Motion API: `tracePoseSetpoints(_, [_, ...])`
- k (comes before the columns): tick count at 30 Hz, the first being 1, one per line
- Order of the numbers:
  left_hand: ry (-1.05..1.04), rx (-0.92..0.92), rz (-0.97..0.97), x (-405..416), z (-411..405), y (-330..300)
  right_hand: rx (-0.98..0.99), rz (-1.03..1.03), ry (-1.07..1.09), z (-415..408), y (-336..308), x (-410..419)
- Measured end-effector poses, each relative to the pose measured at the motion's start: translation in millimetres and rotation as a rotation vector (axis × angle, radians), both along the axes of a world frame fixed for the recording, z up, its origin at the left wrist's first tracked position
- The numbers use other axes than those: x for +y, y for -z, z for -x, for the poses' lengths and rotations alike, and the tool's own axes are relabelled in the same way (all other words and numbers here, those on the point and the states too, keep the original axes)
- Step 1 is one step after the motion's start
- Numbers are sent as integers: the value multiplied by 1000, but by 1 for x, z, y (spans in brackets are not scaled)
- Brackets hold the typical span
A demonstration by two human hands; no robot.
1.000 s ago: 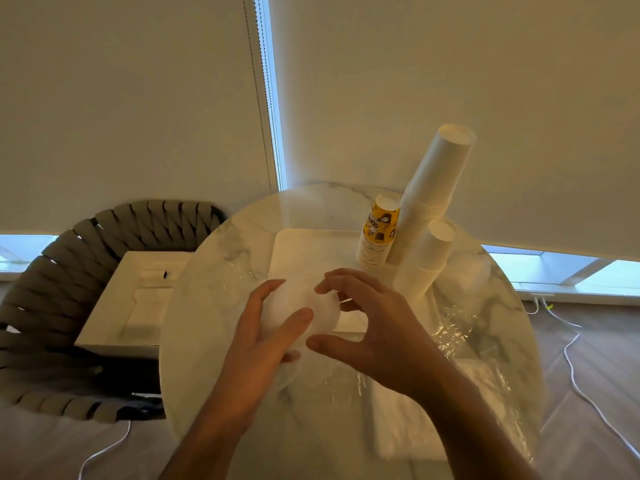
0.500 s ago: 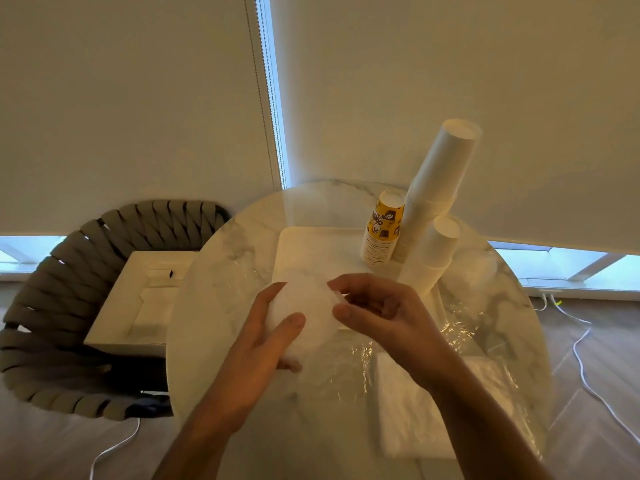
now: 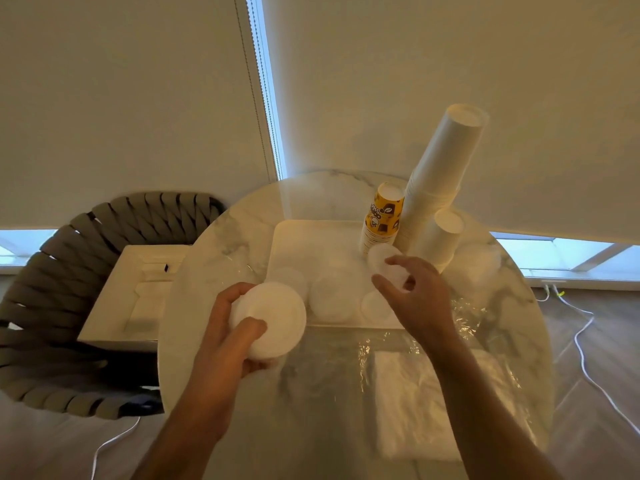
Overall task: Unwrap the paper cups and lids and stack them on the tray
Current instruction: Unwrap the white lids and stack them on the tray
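Observation:
My left hand (image 3: 225, 336) grips a stack of white lids (image 3: 273, 317) at the near left corner of the white tray (image 3: 294, 237). My right hand (image 3: 412, 292) pinches a smaller white lid (image 3: 382, 259) over the tray's right side. More white lids (image 3: 332, 299) lie flat on the tray. At the tray's back right stand a tall stack of white cups (image 3: 436, 181), a shorter white cup stack (image 3: 438, 240) and a yellow printed cup stack (image 3: 382, 216), all upside down.
Crumpled clear plastic wrap (image 3: 474, 320) and a white bag (image 3: 426, 407) lie on the round marble table (image 3: 214, 258) near its front right. A woven chair (image 3: 45, 292) at the left holds a white box (image 3: 135, 289). Cables run on the floor.
The hands have parted: my right hand took a small lid off to the right over the tray, while my left hand kept the lid stack. Lids now lie on the tray.

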State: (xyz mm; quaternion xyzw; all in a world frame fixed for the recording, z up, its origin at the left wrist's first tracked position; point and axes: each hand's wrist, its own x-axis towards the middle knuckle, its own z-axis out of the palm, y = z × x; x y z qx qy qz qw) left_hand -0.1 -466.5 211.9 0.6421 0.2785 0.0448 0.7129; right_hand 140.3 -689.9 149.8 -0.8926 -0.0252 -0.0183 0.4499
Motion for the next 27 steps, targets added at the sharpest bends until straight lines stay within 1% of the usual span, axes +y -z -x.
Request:
tracePoseSetpoints(1, [-6, 1, 6, 1, 0, 1, 0, 103, -12, -6, 21, -4])
tracePoseSetpoints(3, [-13, 1, 17, 1, 2, 2, 93, 272, -64, -11, 57, -7])
tracePoseSetpoints(6, [-13, -1, 41, 2, 3, 4, 232, 429, -114, -9, 87, -9])
tracePoseSetpoints(11, [-23, -7, 50, 4, 6, 5, 272, 554, -157, -8, 102, -9])
tracePoseSetpoints(14, [-39, -14, 59, 5, 7, 5, 292, 566, -174, -8, 107, -9])
tracePoseSetpoints(17, [-27, -21, 54, 4, 7, 4, 323, 575, -192, -8, 98, -9])
tracePoseSetpoints(18, [-25, -27, 49, 3, 7, 4, 332, 569, -184, -7, 92, -9])
tracePoseSetpoints(20, [-22, -36, 38, 2, 7, 4, 280, 501, -148, -4, 75, -7])
tracePoseSetpoints(23, [-43, -24, 3, -1, 7, 8, 101, 205, -110, 10, 32, 4])
tracePoseSetpoints(24, [-44, -17, -17, -2, 7, 9, 75, 88, -120, 18, 12, 10])
tracePoseSetpoints(26, [-33, -7, -56, -5, 6, 8, 83, -98, -241, 38, -32, 24])
tracePoseSetpoints(27, [-28, -2, -66, -7, 6, 6, 82, -142, -339, 49, -51, 30])
